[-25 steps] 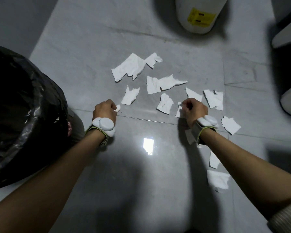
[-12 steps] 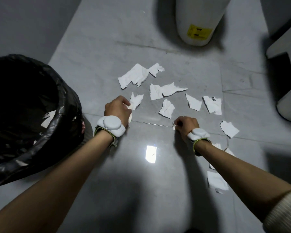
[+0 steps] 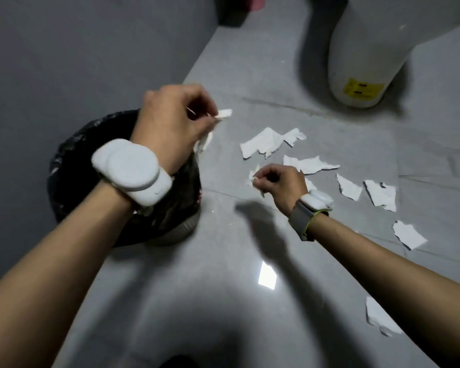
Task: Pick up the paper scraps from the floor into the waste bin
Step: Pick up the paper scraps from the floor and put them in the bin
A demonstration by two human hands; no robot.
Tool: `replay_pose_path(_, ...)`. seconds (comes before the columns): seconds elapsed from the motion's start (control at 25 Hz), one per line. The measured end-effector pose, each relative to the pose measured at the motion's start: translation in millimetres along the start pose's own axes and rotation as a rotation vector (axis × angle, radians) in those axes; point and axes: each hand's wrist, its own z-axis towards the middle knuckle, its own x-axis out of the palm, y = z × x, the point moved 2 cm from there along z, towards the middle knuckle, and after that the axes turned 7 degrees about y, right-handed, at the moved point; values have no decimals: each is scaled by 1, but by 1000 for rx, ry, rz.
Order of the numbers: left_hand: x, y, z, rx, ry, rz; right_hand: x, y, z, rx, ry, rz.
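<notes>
My left hand (image 3: 170, 123) is raised over the far rim of the waste bin (image 3: 72, 155), a round bin lined with a black bag. Its fingers pinch white paper scraps (image 3: 223, 113), one sticking out to the right and another hanging below the palm. My right hand (image 3: 279, 183) is lower, near the floor right of the bin, closed on a small white scrap (image 3: 251, 175). Several torn white scraps lie on the grey tiles: a large one (image 3: 266, 142), a long one (image 3: 311, 164) and smaller ones (image 3: 351, 187) to the right.
A white cylindrical container (image 3: 364, 54) with a yellow label stands at the far right. A grey wall (image 3: 64, 62) runs along the left behind the bin. More scraps lie at the right (image 3: 409, 236) and near my right forearm (image 3: 377, 318).
My left hand has lifted off the floor with scraps and swung left over the bin. My right hand has moved left holding a scrap. The view has shifted left toward the bin.
</notes>
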Motion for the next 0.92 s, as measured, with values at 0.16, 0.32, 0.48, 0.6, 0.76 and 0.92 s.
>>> replay_pose_path(0.16,-45,67,-24,-277,39,266,26,108,18,-310,-4,316)
replay_pose_path(0.32,-39,124,-59,-531,328,391,70,170,19,-487,169,155)
replay_pose_path(0.48,-52,138,-67,-540,146,358,99,171,19,-507,363,-515)
replay_pose_path(0.6,-57,133,-62,-536,32,287,89,163,23,-380,115,-484)
replay_pose_path(0.76,-47,121,-55,-503,20,214,83,137,26,131,281,-399)
replay_pose_path(0.92,-34,114,-50,-497,45,181,86,134,23,288,365,-116)
